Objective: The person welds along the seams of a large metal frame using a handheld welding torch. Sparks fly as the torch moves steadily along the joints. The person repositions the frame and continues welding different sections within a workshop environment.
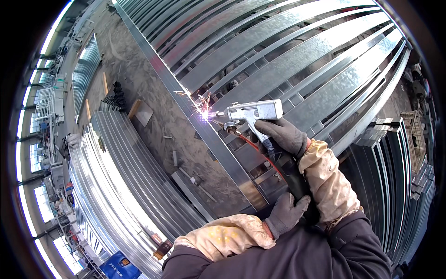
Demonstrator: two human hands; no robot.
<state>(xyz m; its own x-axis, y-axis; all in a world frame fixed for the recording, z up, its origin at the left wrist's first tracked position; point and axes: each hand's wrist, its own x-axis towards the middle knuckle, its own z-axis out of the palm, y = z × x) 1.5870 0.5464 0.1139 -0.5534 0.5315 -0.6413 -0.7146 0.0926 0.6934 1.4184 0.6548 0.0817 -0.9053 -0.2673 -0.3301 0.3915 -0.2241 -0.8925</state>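
- Welding gun [262, 110], pistol-shaped, white and silver: held above the near part of the metal frame, nozzle directed toward the left.
- Right hand [284, 136], grey-gloved: closed around the gun's grip, the fingers partly hidden.
- Left hand [288, 215], grey-gloved: bent fingers laid against the black cable sleeve [293, 179] below the gun; whether it is firmly gripped cannot be told.
- Red hose [261, 151], thin: run beside the black cable sleeve, up toward the gun.
- Sparks [203, 110], with a violet-white glare: thrown up at the nozzle tip, beside the edge beam.
- Metal frame: composed of a long edge beam [227, 156] and many silvery slats [297, 60], joined to it at an angle.
- Sleeve guards, two, beige and stained: worn on the right forearm [329, 179] and the left forearm [223, 237].
- Ribbed metal profiles [139, 167]: stacked at the left, apart from the frame.
- Blue bag [120, 267]: placed at the lower left, near the stacked profiles.
- Wooden crate [412, 135]: set at the far right.
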